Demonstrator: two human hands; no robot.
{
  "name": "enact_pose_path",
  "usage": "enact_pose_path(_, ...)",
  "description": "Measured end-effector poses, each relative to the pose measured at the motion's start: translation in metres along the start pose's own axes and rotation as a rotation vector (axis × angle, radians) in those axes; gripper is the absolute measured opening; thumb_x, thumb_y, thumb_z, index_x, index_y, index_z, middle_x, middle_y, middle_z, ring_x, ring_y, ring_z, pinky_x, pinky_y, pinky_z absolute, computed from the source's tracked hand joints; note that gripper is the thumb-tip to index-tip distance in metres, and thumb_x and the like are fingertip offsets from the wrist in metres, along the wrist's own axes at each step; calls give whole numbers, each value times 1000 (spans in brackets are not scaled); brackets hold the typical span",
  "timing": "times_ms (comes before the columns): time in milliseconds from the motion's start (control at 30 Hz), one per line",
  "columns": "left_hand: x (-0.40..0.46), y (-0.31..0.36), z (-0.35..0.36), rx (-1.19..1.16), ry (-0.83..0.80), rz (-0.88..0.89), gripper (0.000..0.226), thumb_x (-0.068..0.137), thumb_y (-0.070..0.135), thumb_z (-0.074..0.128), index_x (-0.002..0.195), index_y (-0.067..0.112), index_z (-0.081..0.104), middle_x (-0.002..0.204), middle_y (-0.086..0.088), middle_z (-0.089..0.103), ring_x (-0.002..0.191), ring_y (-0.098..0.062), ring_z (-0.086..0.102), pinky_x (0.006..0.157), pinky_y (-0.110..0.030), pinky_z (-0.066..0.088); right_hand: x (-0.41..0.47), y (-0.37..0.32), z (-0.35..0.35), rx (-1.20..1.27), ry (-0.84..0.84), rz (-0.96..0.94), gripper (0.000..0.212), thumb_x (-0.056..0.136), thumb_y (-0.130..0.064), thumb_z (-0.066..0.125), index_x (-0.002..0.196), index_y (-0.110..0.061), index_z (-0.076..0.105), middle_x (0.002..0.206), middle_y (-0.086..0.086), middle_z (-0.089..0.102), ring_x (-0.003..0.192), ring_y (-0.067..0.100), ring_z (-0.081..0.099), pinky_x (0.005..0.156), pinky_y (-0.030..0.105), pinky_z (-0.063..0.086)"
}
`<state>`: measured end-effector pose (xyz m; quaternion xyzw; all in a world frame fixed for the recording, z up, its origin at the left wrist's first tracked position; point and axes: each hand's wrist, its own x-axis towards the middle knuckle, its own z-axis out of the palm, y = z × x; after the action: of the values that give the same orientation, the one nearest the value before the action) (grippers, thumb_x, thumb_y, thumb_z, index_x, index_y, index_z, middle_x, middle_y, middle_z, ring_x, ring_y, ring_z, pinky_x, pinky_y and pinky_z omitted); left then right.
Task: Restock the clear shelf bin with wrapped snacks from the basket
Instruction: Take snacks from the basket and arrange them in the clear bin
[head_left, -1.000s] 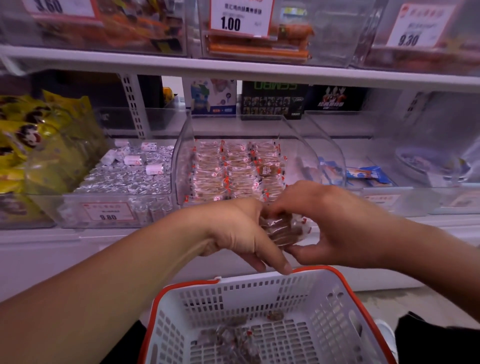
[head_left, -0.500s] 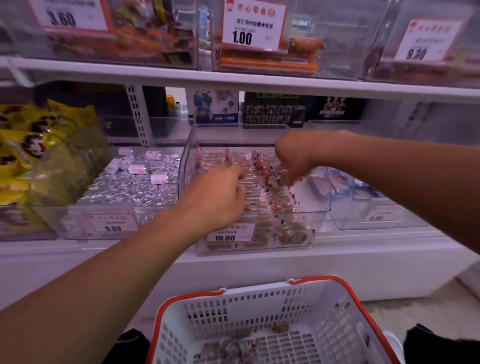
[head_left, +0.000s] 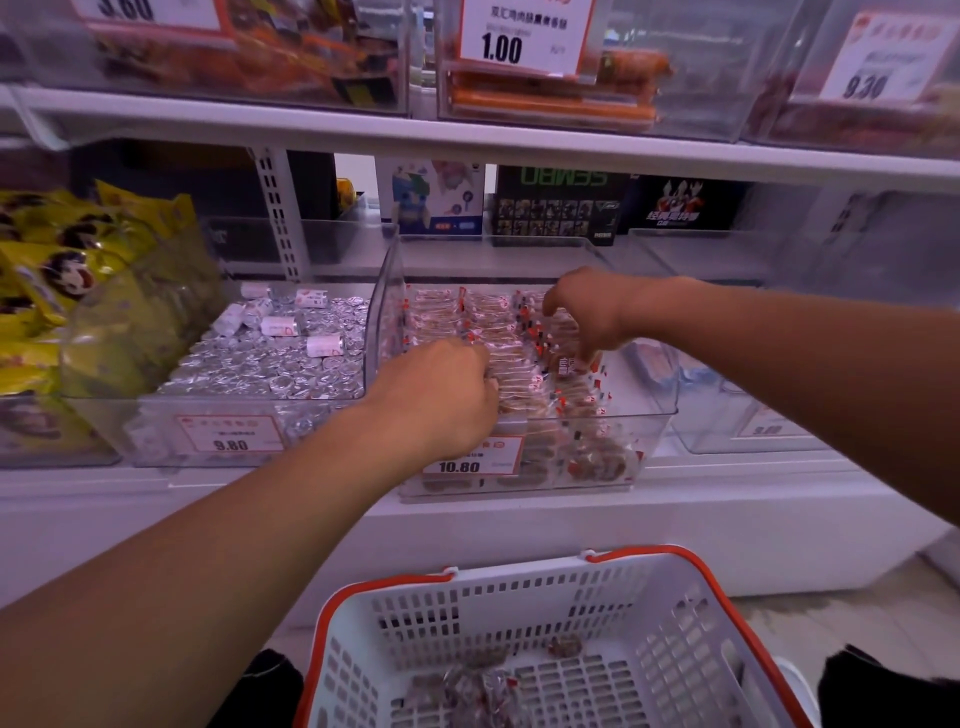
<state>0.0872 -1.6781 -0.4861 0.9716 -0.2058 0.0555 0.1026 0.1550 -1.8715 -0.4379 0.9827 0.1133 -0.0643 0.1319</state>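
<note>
Snacks (head_left: 524, 358) in clear wrappers with red marks lie in tidy rows inside the clear shelf bin (head_left: 644, 415), which sits at the middle of the lower shelf behind a 10.80 price tag (head_left: 470, 457). Both hands are down in it: the left hand (head_left: 441, 389) has its fingers curled in among the packets near the front, and the right hand (head_left: 587, 312) curls over the rows further back, fingertips pinching at a wrapper; whether the left actually holds a packet I cannot tell. This looks like the placing and straightening step. A few wrapped pieces are left in the white basket (head_left: 675, 649) with the orange rim below, so the next move likely calls for drawing a hand out over the bin's front wall and reaching down for them. Just left stands a bin of silver foil sweets (head_left: 270, 364), with yellow bags (head_left: 67, 291) beyond; the upper shelf (head_left: 467, 140) overhangs, leaving limited room to lift.
</note>
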Motion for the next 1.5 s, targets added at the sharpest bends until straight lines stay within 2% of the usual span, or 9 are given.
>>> enact_pose_path(167, 0, 1, 1, 4, 16, -10, 19, 98, 36, 44, 97, 21, 56, 108, -6, 61, 87, -24, 51, 71, -35, 42, 3, -4, 12, 47, -7, 82, 63, 71, -13, 85, 128, -7, 58, 124, 12, 62, 113, 29, 59, 99, 39, 50)
enact_pose_path(500, 4, 2, 1, -14, 12, -7, 22, 95, 36, 46, 102, 20, 60, 107, -5, 60, 95, -27, 57, 85, -45, 52, 3, -1, 10, 36, -2, 1, 85, 66, -14, 88, 140, -18, 47, 132, 9, 57, 119, 31, 55, 97, 37, 46)
enact_pose_path(700, 6, 0, 4, -20, 17, -5, 22, 94, 35, 47, 101, 20, 61, 105, -4, 60, 94, -27, 57, 84, -45, 53, 0, -5, 6, -35, 98, 33, 41, 68, -8, 86, 63, -18, 46, 84, 8, 59, 80, 26, 59, 68, 31, 45)
enact_pose_path(900, 1, 4, 2, -67, 113, 20, 16, 94, 29, 52, 99, 19, 63, 98, -2, 62, 91, -24, 59, 81, -43, 54, -15, -2, -2, -16, 5, 9, 17, 77, -7, 80, 91, -9, 70, 99, 8, 70, 95, 25, 65, 86, 36, 54)
enact_pose_path(1033, -13, 16, -6, -75, 411, 171, 16, 90, 27, 55, 76, 20, 57, 78, 2, 61, 74, -20, 58, 62, -32, 46, -44, -7, -8, 57, 291, 7, 19, 84, -1, 65, 97, -12, 72, 102, 13, 68, 93, 32, 66, 83, 43, 56)
enact_pose_path(1133, -38, 19, -4, 3, 618, 369, 29, 81, 27, 54, 57, 22, 39, 52, 2, 52, 49, -25, 51, 46, -24, 31, -91, -14, 28, 256, 866, -4, 6, 86, -19, 62, 88, -19, 68, 76, 3, 66, 72, 27, 63, 65, 38, 54)
enact_pose_path(1233, -68, 22, 41, 23, 518, 610, 25, 75, 20, 59, 53, 20, 46, 50, -3, 54, 44, -28, 51, 42, -27, 39, -136, -35, 123, 545, 1258, 152, 4, 87, -24, 64, 85, -20, 63, 53, -3, 48, 51, 13, 48, 53, 30, 39)
enact_pose_path(1367, -109, 12, 151, 209, -340, 238, 27, 89, 39, 52, 85, 17, 66, 107, -14, 71, 81, -31, 66, 69, -35, 52, -142, -79, 285, 832, 269, 260, 11, 87, -26, 67, 81, -18, 66, 65, 2, 65, 67, 22, 65, 66, 34, 51)
enact_pose_path(1500, -161, -8, 259, -207, -621, -504, 53, 91, 54, 58, 121, 10, 64, 123, -14, 65, 105, -31, 64, 85, -36, 54, -156, -102, 406, 929, -321, 274, 46, 75, -26, 81, 116, -13, 65, 112, 9, 67, 109, 28, 63, 82, 26, 46)
